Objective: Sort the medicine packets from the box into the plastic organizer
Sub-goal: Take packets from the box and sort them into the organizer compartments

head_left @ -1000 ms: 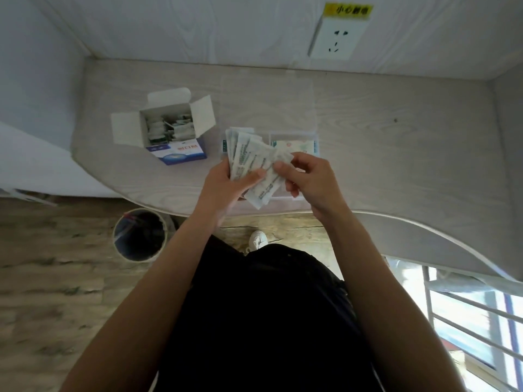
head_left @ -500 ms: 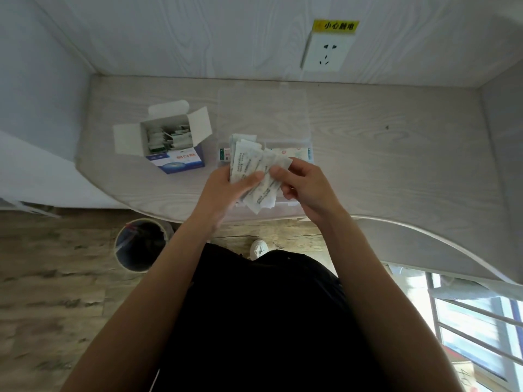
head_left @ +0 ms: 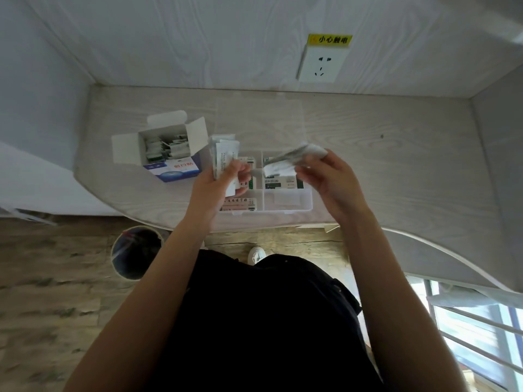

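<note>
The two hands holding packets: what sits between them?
In the head view, between the left hand and right hand lies the clear plastic organizer, its compartments holding packets.

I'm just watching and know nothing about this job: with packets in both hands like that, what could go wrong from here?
1. The left hand pinches a loose stack of packets by its lower end; some might slip out onto the desk.
2. The right hand holds blurred packets above the plastic organizer; a drop could land in the wrong compartment.
3. The organizer sits near the desk's front edge, so a bump might push it toward the floor.
</note>
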A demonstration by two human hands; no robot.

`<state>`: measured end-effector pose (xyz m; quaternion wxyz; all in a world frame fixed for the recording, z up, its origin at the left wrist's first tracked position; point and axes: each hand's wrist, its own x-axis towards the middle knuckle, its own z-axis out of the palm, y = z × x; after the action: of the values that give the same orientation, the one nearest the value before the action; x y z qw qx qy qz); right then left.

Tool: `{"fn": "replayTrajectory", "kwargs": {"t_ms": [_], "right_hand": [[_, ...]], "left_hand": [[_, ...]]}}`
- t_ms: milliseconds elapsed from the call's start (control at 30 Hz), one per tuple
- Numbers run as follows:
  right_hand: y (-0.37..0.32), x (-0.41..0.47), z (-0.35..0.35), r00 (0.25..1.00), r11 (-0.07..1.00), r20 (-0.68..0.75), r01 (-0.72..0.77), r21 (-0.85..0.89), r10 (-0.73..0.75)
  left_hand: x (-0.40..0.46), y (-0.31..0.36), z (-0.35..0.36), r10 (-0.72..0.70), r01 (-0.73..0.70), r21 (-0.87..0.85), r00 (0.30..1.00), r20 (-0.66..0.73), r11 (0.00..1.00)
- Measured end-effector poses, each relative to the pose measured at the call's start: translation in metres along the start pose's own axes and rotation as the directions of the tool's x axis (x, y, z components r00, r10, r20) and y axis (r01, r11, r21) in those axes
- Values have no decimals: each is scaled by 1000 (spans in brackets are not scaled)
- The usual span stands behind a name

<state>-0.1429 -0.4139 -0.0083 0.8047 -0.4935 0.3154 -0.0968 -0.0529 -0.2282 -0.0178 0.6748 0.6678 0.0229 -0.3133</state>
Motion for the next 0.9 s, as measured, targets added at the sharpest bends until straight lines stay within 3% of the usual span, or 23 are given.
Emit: {"fn": "replayTrajectory", "kwargs": {"t_ms": [100,233,300,367,500,667,900], "right_hand": [[-9,4,-23,996,997,-33,81,12,-81],[-8,9,-30,993,954,-82,53,-296,-81],[-2,14,-29,982,836,-100,83,-543,-163],[3,18,-27,971,692,-4,167,-702,-239],[10,28,-25,956,628,155,281,-726,-249],[9,40,-20,892,323,332,426,-845,-306],[-2,42,-19,909,263,377,413,-872,-177]], "left_hand": [[1,0,-6,-9,9,12,1000,-19,1000],[1,-5,-5,-4,4,15,1000,-24,1000],[1,-8,-2,5,-4,18,1000,-9,1000],[0,-11,2,3,-3,23,1000,10,1000],[-3,-15,7,-21,19,45,999,37,999],[-7,-15,3,-27,27,7,1000,4,1000],[-14,-17,-4,-21,19,-28,997,-72,999]]}}
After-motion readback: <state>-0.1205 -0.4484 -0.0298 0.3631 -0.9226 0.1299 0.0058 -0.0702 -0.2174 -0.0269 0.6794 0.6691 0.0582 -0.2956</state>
